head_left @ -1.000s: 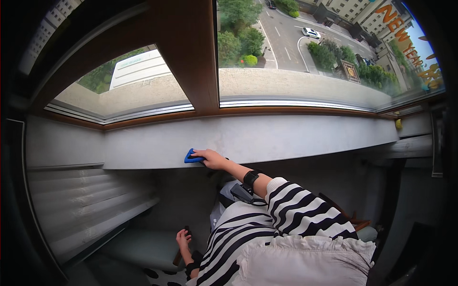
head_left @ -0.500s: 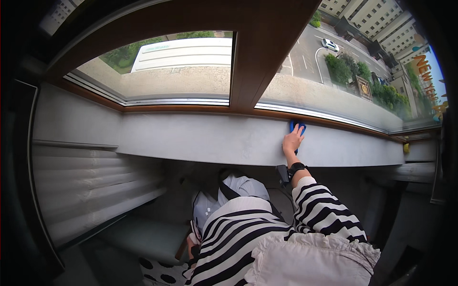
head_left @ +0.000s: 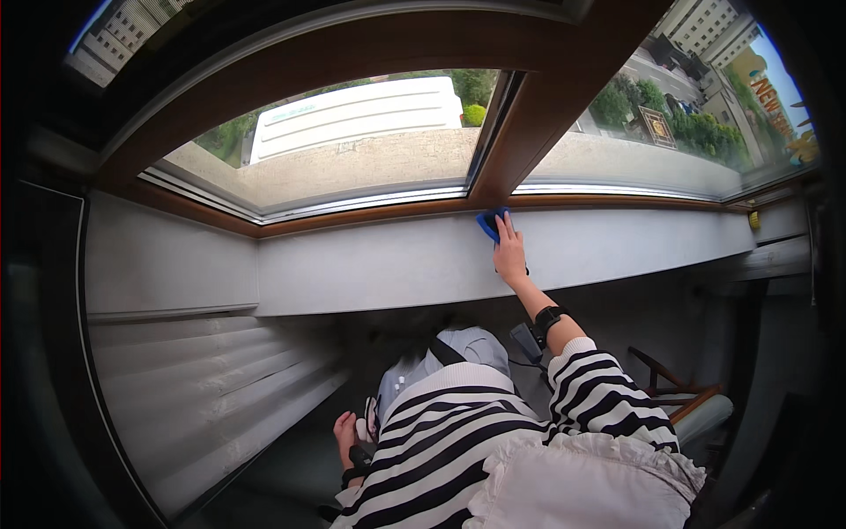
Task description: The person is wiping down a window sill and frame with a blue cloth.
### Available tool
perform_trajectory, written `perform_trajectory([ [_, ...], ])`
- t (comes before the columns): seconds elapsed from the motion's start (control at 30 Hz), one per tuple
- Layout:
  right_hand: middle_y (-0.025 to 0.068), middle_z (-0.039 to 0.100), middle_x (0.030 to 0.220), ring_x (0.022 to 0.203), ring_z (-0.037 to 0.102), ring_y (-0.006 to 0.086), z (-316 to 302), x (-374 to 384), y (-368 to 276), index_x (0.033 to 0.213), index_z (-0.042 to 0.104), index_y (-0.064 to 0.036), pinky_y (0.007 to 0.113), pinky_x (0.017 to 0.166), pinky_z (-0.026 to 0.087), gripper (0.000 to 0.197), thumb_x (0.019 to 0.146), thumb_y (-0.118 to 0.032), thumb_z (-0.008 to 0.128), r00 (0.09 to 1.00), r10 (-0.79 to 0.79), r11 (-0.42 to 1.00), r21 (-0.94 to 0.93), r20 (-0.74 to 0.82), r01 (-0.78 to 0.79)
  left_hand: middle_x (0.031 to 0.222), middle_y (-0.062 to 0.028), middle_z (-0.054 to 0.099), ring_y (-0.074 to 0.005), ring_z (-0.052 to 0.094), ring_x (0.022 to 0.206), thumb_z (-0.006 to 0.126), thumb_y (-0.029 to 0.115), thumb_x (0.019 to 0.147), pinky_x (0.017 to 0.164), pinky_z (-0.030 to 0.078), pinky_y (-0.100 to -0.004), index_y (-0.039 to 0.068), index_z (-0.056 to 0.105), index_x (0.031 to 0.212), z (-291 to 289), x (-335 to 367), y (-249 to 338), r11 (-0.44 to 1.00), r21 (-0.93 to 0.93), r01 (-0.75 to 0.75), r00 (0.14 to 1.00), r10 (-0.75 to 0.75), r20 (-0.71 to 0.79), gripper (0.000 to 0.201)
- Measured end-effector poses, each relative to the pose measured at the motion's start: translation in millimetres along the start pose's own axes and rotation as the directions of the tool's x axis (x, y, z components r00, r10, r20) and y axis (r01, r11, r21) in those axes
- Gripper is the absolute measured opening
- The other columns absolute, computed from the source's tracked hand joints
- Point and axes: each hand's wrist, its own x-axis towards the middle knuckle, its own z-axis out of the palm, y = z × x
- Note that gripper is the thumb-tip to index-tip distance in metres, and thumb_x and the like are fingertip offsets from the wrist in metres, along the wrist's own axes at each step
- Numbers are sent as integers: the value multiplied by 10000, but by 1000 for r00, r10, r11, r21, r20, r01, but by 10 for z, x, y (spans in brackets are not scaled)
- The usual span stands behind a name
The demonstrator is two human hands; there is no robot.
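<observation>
My right hand (head_left: 508, 255) reaches forward to the back of the white windowsill (head_left: 379, 264). It is closed on a small blue tool (head_left: 486, 225) with a dark middle, two fingers lying along its top. The tool touches the sill right where the brown window frame (head_left: 493, 181) begins, below the upright post. What its underside looks like is hidden. Low beside my body hangs my left hand (head_left: 345, 429), its fingers loosely bent and apart, with nothing visible in it.
Two window panes meet at the brown post. A small yellow object (head_left: 753, 219) sits at the sill's right end. Pale pleated blinds (head_left: 203, 370) hang below left. A wooden-framed chair (head_left: 696, 406) stands at lower right, and dark wristbands with attached gear are on my arms.
My right hand has slid left along the sill with the blue tool, from the right pane to the post. My left hand now shows more fully. The view has shifted.
</observation>
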Motion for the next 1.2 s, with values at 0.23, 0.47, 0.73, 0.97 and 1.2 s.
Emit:
perform_trajectory([
  [0.23,138,306,1286,942,432,338,271,-315,199,1200,379,-60,353,845,362,524,686,-19,474,773,586,710,-304,-243,-635,672,-49,562,-105,514,520,618,16,706,481,425,-222,14,507,977,-271,156,549,995,103,-9,1000,7,25,292],
  [0.47,138,381,1235,855,461,332,1306,-278,-2003,1119,454,-41,362,796,396,477,646,19,477,998,-1,996,85,56,-4,693,-54,561,-142,535,596,624,60,713,549,441,-258,33,510,1016,-793,80,718,972,156,176,984,-175,-21,325],
  [0.73,157,357,1250,895,472,360,1031,-335,-2997,1178,395,-107,392,812,378,515,690,37,481,719,-531,782,586,449,211,889,-95,551,-172,534,777,538,218,807,698,421,-289,81,446,1122,-970,267,1255,983,91,159,950,-177,258,356],
  [0.97,214,365,1219,1019,422,383,491,-207,-970,1172,380,-7,409,854,346,418,764,-47,458,787,548,825,27,-283,-565,1274,-43,347,-190,334,1145,391,453,835,937,218,-356,153,309,1257,-776,668,1929,923,374,-91,871,-108,478,524],
  [1.2,164,355,1251,994,436,384,982,-326,-1329,1151,432,-47,382,872,350,455,699,-21,473,825,539,835,-21,-169,-550,1362,-97,166,-235,326,1165,501,177,815,927,281,-326,149,96,1327,-449,531,2855,854,228,-467,770,266,581,653],
])
